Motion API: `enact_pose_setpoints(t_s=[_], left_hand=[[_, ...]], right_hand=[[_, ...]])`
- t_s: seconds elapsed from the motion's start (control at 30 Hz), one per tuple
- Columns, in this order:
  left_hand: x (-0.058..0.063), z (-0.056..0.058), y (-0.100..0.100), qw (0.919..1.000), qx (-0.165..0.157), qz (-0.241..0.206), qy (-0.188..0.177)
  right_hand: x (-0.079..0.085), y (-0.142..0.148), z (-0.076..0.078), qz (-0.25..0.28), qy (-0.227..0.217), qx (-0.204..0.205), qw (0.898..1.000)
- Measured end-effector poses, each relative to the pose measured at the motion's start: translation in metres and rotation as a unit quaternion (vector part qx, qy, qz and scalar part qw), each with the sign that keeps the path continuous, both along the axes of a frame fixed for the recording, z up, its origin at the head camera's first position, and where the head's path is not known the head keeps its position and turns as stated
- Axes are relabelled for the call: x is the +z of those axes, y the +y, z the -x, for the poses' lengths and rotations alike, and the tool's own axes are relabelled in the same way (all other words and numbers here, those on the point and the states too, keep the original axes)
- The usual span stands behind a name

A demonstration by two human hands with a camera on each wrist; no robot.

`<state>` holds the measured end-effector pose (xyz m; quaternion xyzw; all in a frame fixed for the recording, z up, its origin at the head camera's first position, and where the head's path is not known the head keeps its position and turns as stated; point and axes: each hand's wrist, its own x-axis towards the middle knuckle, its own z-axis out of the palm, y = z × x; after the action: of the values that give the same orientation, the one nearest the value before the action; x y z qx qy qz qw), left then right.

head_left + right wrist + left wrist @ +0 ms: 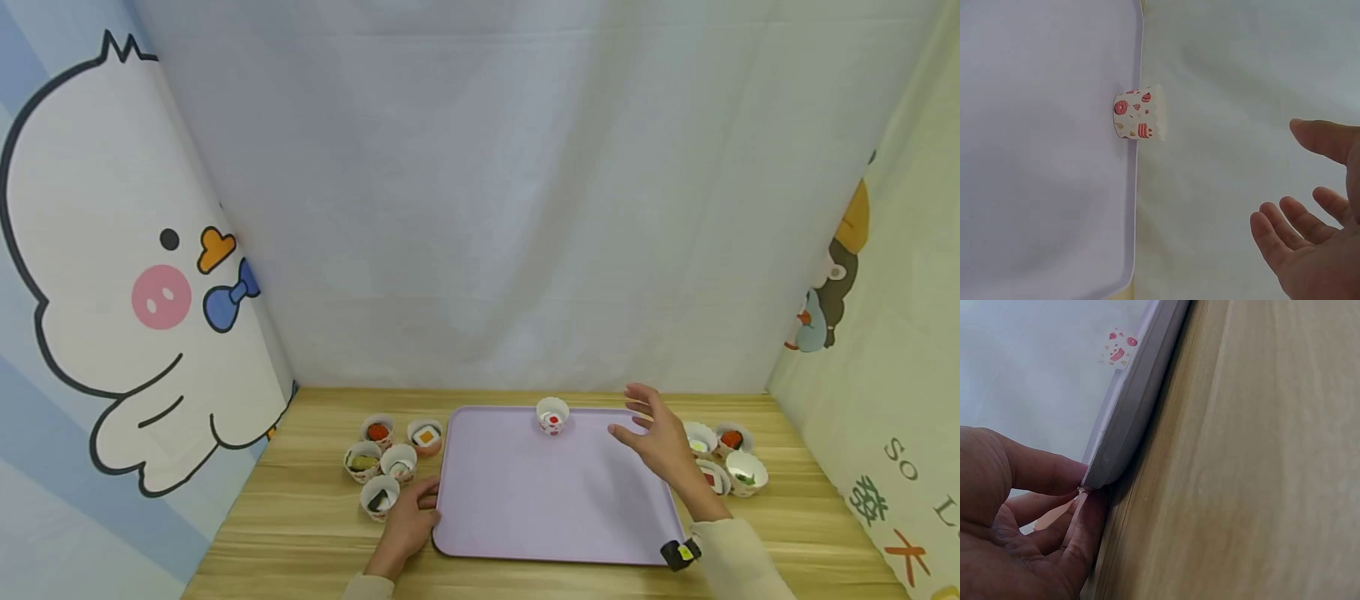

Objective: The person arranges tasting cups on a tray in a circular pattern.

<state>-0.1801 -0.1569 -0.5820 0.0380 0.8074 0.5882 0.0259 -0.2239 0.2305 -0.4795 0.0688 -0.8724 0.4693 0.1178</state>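
A lilac tray (517, 500) lies on the wooden table. At its left edge my left hand (408, 523) pinches the rim; in the left wrist view the thumb (1054, 472) lies on the rim and the fingers are against its outer side. Over the tray's right part, my right hand (660, 439) hangs in the air, fingers spread and loosely bent, holding nothing. A patterned paper cup (552, 417) with a white and red piece inside stands upright at the tray's far edge, apart from the right hand, and shows side-on in the right wrist view.
Left of the tray stand several paper cups with food-like pieces, among them one with orange-red contents (378, 432) and one with a dark piece (380, 498). Several more cups (746, 475) cluster to its right. A grey-white cloth (480, 250) hangs behind the table.
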Motion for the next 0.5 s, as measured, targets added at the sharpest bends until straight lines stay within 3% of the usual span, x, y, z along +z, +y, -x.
enact_pose_setpoints(t_s=[0.5], left_hand=[[0.002, 0.0, 0.001, 0.9999, 0.0, 0.01, -0.003]], right_hand=[[0.013, 0.051, -0.046, -0.009, 0.034, -0.049, 0.998]])
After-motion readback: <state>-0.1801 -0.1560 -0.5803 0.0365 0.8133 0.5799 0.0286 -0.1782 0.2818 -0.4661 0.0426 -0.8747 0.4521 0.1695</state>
